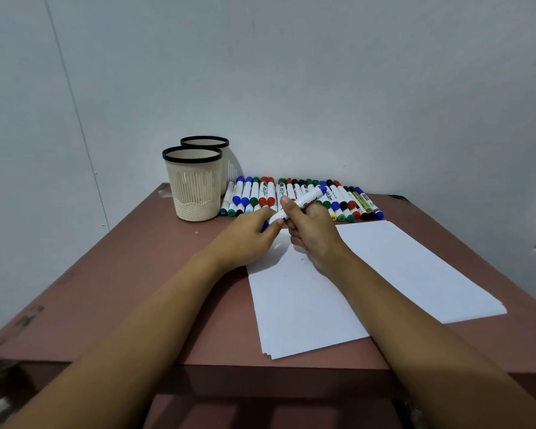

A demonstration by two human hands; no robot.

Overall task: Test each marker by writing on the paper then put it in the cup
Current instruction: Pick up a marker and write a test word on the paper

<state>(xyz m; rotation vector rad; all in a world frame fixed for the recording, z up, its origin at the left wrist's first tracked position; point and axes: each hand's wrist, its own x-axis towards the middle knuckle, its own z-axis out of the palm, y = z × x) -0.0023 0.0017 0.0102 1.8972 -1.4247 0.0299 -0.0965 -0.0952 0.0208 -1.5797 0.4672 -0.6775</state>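
My right hand (314, 233) grips a white marker (307, 201) with a blue end, held tilted above the top of the paper (384, 274). My left hand (251, 233) pinches the marker's lower end, where a blue cap shows between the fingers. Two cream cups with black rims stand at the back left, the near cup (194, 184) in front of the far cup (209, 144). A row of several capped markers (260, 193) in blue, green, red and black lies along the back of the table.
The sheets of white paper lie on a reddish-brown table (130, 274) whose front edge is close to me. A grey wall stands right behind the markers and cups. Bare tabletop shows left of the paper.
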